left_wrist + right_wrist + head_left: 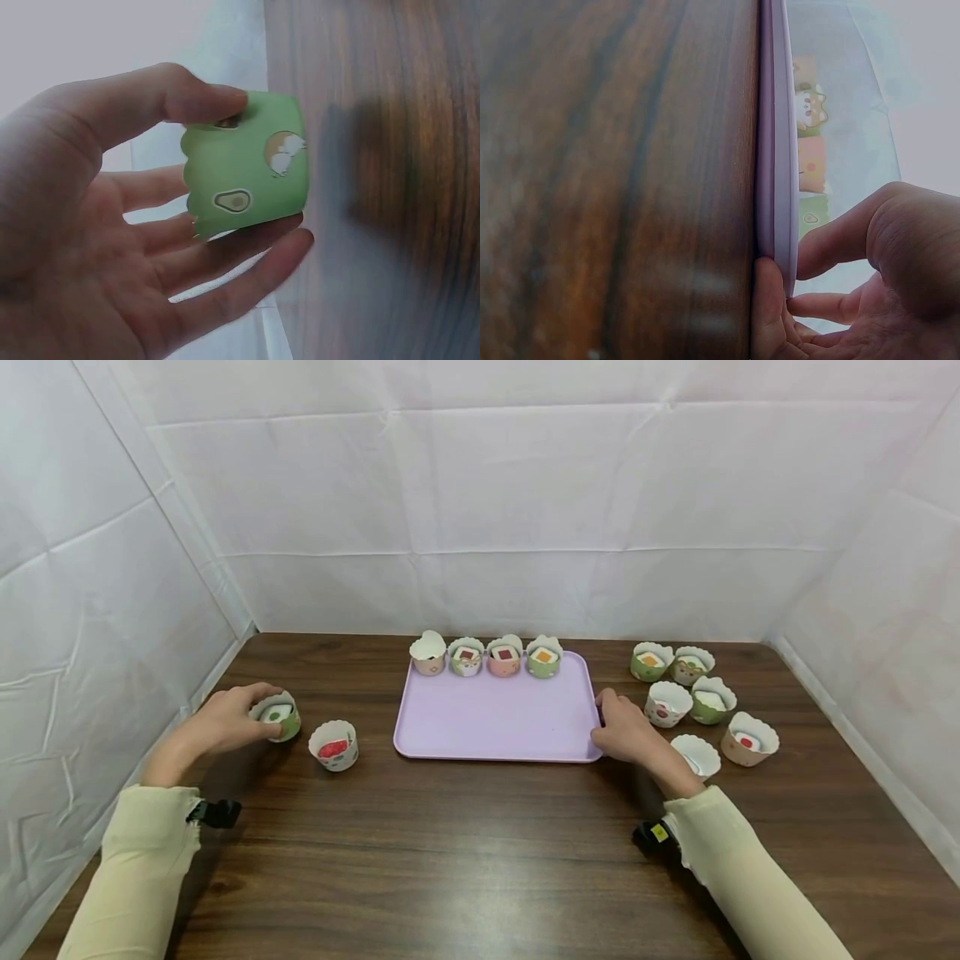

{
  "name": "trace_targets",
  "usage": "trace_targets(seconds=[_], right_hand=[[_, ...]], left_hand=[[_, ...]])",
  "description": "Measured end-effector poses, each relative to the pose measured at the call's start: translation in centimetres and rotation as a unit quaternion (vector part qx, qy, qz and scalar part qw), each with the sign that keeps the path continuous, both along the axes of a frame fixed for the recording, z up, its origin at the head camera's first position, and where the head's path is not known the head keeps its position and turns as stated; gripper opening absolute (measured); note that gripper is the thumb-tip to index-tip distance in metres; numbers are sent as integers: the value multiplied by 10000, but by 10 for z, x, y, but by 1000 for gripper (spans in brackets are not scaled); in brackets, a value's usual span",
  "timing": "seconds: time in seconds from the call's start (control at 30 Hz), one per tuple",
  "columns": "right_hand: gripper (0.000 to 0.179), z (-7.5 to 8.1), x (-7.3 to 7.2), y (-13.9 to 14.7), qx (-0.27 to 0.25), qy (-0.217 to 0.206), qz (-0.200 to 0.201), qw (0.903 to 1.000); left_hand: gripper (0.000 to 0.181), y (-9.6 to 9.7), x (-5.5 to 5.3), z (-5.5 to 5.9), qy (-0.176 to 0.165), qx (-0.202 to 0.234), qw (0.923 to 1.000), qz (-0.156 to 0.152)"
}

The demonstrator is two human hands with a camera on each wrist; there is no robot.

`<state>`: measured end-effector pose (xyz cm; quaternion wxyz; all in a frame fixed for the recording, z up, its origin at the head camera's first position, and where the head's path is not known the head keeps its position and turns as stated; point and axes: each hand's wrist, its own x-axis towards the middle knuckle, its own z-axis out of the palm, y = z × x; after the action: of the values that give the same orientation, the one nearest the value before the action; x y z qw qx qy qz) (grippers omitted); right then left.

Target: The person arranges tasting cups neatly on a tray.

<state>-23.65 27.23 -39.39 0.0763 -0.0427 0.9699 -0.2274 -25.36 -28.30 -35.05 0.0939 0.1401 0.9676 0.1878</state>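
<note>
My left hand (228,720) grips a green paper baking cup (259,161) printed with avocados, thumb on one side and fingers on the other. A white piece with a green mark (276,713) lies inside it. Whether the cup's base touches the table cannot be told. Just right of it stands a white patterned cup (337,752) with a red piece inside. At the lilac tray's (495,718) right edge, my right hand (626,727) pinches the rim, its thumb above and a finger (769,300) at the underside. Several paper cups, including a pink one (504,663), line the tray's far edge.
Right of the tray, several more paper cups, one of them green (708,710), stand grouped on the brown wooden table (450,860). The nearest white cup (693,752) is partly behind my right wrist. White sheeting (510,485) encloses the table's back and sides.
</note>
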Motion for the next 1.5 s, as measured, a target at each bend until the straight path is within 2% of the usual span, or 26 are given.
trace_targets(seconds=[0.17, 0.37, 0.5, 0.63, 0.87, 1.1, 1.5], right_hand=[[55, -1, 0, 0, 5, 20, 7, 10000], [55, -1, 0, 0, 0, 14, -1, 10000], [55, -1, 0, -1, 2, 15, 2, 10000], [54, 0, 0, -1, 8, 14, -5, 10000], [54, 0, 1, -1, 1, 15, -14, 10000], [54, 1, 1, -1, -16, 6, -7, 10000], [55, 1, 0, -2, 4, -36, -25, 10000]], left_hand=[[67, 5, -1, -1, 169, 80, 9998, 106], [65, 13, -1, -1, 449, 369, 9979, 296], [72, 19, 1, 0, 405, 601, 9962, 488], [71, 24, 2, 0, 428, 814, 9936, 655], [63, 38, 1, 4, 739, 1082, 9897, 584], [60, 54, -3, 11, 828, 1232, 9876, 505], [59, 83, -13, 13, 860, 1554, 9832, 422]])
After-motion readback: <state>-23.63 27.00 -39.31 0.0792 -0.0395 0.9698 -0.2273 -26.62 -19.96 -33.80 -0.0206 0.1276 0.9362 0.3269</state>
